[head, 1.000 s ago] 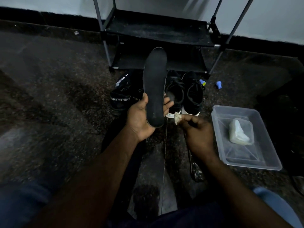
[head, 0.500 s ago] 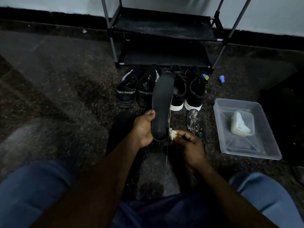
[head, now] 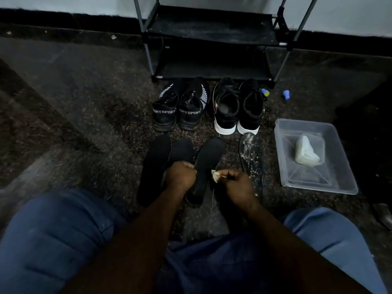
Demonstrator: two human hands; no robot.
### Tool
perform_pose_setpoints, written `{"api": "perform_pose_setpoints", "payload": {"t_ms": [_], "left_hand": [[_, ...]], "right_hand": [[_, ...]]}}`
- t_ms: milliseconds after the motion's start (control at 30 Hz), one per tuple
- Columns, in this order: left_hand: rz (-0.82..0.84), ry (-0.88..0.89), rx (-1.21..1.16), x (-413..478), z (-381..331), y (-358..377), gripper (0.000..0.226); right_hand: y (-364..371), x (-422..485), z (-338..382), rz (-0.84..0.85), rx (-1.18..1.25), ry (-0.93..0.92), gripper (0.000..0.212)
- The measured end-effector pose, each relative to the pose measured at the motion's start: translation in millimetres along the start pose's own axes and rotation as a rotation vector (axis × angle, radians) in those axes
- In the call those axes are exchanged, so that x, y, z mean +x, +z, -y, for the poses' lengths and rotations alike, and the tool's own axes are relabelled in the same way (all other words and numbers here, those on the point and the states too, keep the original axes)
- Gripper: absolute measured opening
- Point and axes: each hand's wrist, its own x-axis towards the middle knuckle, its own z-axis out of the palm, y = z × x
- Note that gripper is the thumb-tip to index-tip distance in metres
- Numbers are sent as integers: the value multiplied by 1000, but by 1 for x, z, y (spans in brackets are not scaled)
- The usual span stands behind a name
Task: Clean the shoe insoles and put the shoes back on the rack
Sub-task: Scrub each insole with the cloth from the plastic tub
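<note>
Lowered since a second ago: the insole (head: pixel 206 166), then held upright in front of the shoes, now lies along the floor, toe toward the rack. Head has dipped with it, so more floor shows.

- Left hand (head: pixel 181 176): fingers curled at the insole's left edge, gripping it. Cannot tell whether the heel end has settled on the floor.
- Right hand (head: pixel 238 184): just beside the insole's right edge, thumb and fingers pinching a small pale rag (head: pixel 214 176). Rag is off the insole's surface.
- Left of it: far-left insole (head: pixel 156 166) and second insole (head: pixel 182 149), both dark, overlapping at their edges.
- Right of it: speckled insole (head: pixel 250 158), flecked white, lying apart.
- Beyond: sport shoes (head: pixel 191 107) and white-soled shoes (head: pixel 226 111), heels toward the person, in front of the rack (head: pixel 210 26). No shoes on its shelves.
- Far right: clear tray (head: pixel 318 187) holding a pale lump (head: pixel 307 154). A small blue piece (head: pixel 286 94) lies near the rack's foot.

Step, as judged: setting a wiped insole down with the others. Cleaning looks most of the way through; the speckled one seems left to do.

Next move calls for letting go with the left hand, crossing to the speckled insole, and keeping the rag pinched for wiping. Refitting the insoles and racking the shoes are not yet begun.
</note>
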Motion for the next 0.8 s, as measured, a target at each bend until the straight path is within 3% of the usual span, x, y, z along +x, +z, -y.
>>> {"api": "perform_pose_setpoints", "payload": {"t_ms": [167,433,800], "left_hand": [[-30,-2,246,-8,-3,-3,22],[-17,-19,273,-12,-4,-2,24],[-58,77,506,-19,-12,-2,32]], "right_hand": [[-2,2,-2,-15,-98,-40,10],[-7,7,-6,-63,-146,-50,2],[-9,14,-4,-132,-175,-70,3]]}}
